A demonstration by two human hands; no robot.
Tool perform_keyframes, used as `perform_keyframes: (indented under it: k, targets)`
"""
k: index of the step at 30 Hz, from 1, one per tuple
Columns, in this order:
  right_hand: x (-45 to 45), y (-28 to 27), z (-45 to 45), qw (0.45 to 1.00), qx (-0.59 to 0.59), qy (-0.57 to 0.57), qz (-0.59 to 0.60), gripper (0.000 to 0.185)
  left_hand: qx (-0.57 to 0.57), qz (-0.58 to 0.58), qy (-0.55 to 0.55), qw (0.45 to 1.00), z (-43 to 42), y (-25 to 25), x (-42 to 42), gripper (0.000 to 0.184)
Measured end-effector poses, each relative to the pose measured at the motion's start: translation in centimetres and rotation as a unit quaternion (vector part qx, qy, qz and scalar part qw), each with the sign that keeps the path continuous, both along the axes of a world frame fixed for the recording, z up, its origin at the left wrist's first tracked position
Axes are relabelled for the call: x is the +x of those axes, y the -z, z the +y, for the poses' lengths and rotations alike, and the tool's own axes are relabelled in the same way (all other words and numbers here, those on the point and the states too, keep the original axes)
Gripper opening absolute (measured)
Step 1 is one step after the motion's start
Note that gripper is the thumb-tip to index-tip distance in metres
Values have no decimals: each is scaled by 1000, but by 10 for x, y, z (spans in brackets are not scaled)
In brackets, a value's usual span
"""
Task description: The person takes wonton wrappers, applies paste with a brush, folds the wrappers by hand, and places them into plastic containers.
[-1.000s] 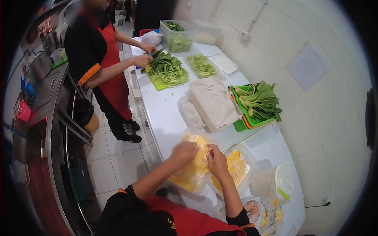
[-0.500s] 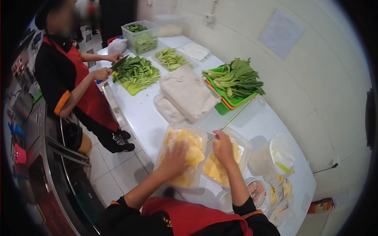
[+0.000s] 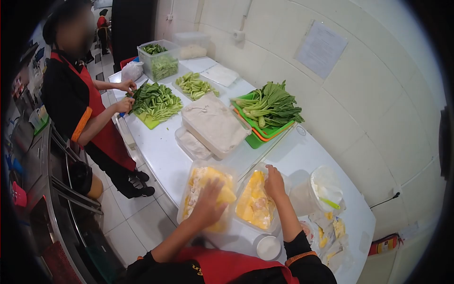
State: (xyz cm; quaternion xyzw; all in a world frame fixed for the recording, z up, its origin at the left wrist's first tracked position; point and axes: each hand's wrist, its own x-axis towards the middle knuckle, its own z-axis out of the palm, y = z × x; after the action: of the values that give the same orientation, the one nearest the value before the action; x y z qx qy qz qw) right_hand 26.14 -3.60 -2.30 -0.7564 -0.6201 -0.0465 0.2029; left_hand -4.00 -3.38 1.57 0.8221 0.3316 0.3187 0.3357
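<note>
Yellow food (image 3: 229, 193) in one clear tub (image 3: 184, 196) on a white table (image 3: 161, 142), our left hand (image 3: 209, 203) blurred over it, whether it grips we cannot tell, our right hand (image 3: 275, 183) at the rim of the second tub (image 3: 242, 187), its grip unclear to us.
</note>
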Motion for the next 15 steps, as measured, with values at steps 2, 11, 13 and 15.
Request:
perform_keyframes:
  k: [2,11,13,15]
  targets:
    - [2,-10,-5,997,-41,31,54,48,4,-82,15,997,0,4,10,54]
    - [-23,-117,-66,889,-145,-99,423,57,-223,-278,80,931,-20,10,60,49]
    - [-41,-149,-87,825,-128,-158,528,58,-377,-331,110,858,-18,10,62,51]
    - [-59,-173,-106,772,-105,-182,600,57,-530,-354,163,753,-18,-5,59,55]
